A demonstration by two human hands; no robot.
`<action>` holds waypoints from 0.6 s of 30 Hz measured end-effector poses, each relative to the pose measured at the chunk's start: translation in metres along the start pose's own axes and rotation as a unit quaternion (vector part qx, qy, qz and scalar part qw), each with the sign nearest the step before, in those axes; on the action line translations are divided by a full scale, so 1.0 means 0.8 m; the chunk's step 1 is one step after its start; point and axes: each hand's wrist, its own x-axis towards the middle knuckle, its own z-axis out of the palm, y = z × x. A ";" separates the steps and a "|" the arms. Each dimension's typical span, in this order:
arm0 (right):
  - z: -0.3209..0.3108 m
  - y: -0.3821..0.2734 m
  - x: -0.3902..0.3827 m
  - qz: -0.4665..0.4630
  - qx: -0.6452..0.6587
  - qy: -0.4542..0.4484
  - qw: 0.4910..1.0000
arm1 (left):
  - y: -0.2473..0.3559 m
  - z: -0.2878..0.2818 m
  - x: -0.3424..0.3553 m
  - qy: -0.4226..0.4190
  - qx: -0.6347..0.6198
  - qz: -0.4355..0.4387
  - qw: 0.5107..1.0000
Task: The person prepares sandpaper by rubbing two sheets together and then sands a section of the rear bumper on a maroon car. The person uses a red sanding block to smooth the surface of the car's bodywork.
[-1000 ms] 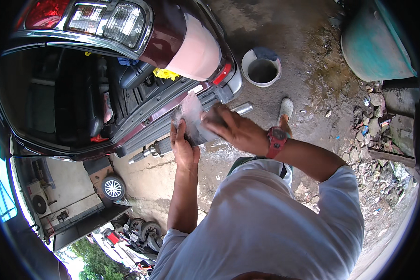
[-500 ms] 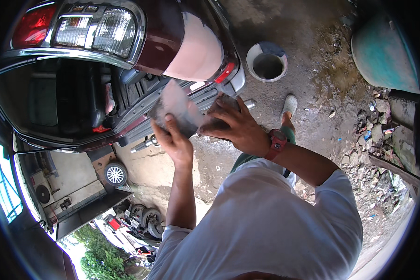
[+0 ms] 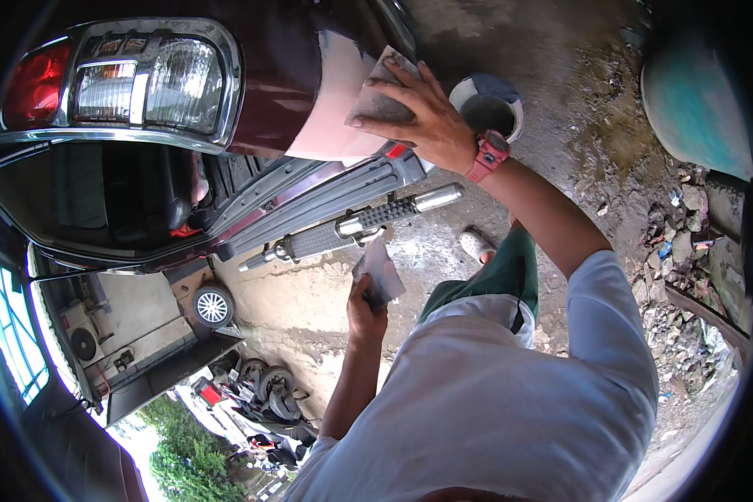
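Note:
My right hand point(image 3: 433, 124), with a red watch at its wrist, lies with fingers spread over a grey sandpaper sheet point(image 3: 370, 106). It presses that sheet against the pale pink filler patch point(image 3: 330, 119) on the dark maroon car point(image 3: 278, 90). Lower down, in front of my body, my left hand point(image 3: 365, 315) grips a second grey, roughly rectangular piece point(image 3: 385, 278), pinched between thumb and fingers. This piece looks like sandpaper too, and it is apart from the car.
Beyond my right hand stands a bucket point(image 3: 489, 113) of dark water. A side step bar point(image 3: 364, 219) runs below the open car door. Rubble point(image 3: 686, 243) and a teal tub point(image 3: 696, 105) lie to the right; a wheel point(image 3: 212, 307) stands left.
My hands, close together before, have parted. The right one has moved up and pressed its sheet onto the filler patch. My left hand has dropped down and to the right with its piece.

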 end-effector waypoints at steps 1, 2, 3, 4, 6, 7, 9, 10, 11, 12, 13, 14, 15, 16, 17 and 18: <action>0.010 0.006 0.008 -0.039 0.004 0.021 0.999 | -0.009 -0.004 -0.003 0.006 0.006 0.004 1.000; 0.018 0.012 0.015 -0.049 -0.007 0.022 0.999 | -0.015 -0.008 -0.003 0.011 0.012 0.008 1.000; 0.025 0.018 0.022 -0.059 -0.017 0.024 0.998 | -0.018 -0.012 -0.002 0.009 0.011 0.008 1.000; 0.032 0.021 0.029 -0.069 -0.027 0.025 0.997 | -0.018 -0.010 -0.005 0.008 0.009 0.008 1.000; 0.045 0.024 0.041 -0.068 -0.008 0.046 0.997 | -0.018 -0.015 -0.005 0.007 0.003 0.011 1.000; 0.049 0.026 0.045 -0.069 0.001 0.056 0.996 | -0.016 -0.021 -0.003 0.006 -0.003 0.015 1.000; 0.066 0.032 0.040 -0.061 0.055 0.047 0.995 | -0.013 -0.033 0.004 0.013 -0.009 0.023 1.000; 0.072 0.034 0.038 -0.058 0.083 0.041 0.994 | -0.011 -0.037 0.005 0.022 -0.012 0.027 0.999; 0.072 0.041 0.032 -0.069 0.066 0.034 0.995 | -0.010 -0.040 0.007 0.031 -0.014 0.030 0.999; 0.066 0.050 0.024 -0.080 0.049 0.028 0.995 | -0.011 -0.043 0.009 0.032 -0.017 0.029 0.999; 0.058 0.054 0.024 -0.092 0.032 0.021 0.995 | -0.012 -0.044 0.011 0.033 -0.022 0.029 0.999; 0.053 0.053 0.025 -0.094 0.036 0.029 0.995 | -0.014 -0.045 0.012 0.033 -0.027 0.029 0.999; 0.048 0.052 0.025 -0.095 0.039 0.036 0.994 | -0.015 -0.046 0.014 0.031 -0.030 0.026 0.999; 0.040 0.050 0.027 -0.094 0.042 0.043 0.994 | -0.016 -0.045 0.013 0.029 -0.031 0.021 0.999; 0.038 0.049 0.032 -0.095 0.034 0.038 0.994 | -0.017 -0.044 0.013 0.027 -0.032 0.016 0.999; 0.038 0.048 0.040 -0.096 0.025 0.033 0.995 | -0.019 -0.042 0.013 0.025 -0.026 0.015 0.999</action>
